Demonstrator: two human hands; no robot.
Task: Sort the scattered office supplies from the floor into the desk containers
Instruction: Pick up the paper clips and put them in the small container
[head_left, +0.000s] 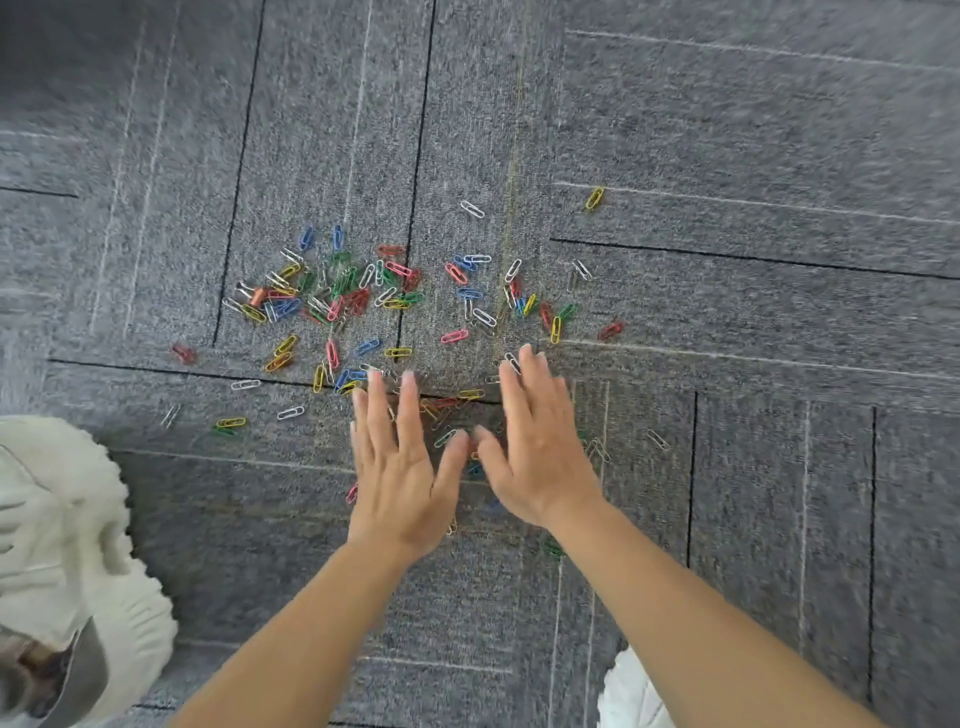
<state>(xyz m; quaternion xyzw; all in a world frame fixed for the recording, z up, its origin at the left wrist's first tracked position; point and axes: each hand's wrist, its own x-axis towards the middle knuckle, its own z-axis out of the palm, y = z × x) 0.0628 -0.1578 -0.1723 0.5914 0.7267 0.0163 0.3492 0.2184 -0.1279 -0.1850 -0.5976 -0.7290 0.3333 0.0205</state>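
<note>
Facing palm-down with fingers straight, the left hand (400, 467) and right hand (540, 457) cover part of a scatter of multicoloured wire paper clips (358, 299) on grey carpet tiles (727, 130). Clips beneath them are hidden; a blurred white shoe (67, 545) is cut off.

Multicoloured paper clips (363, 296), grey striped carpet (727, 156)

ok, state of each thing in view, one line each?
paper clips: loose, scattered on carpet, none gripped
left hand: open, fingers straight, palm down over paper clips
right hand: open, fingers straight, palm down over paper clips
</note>
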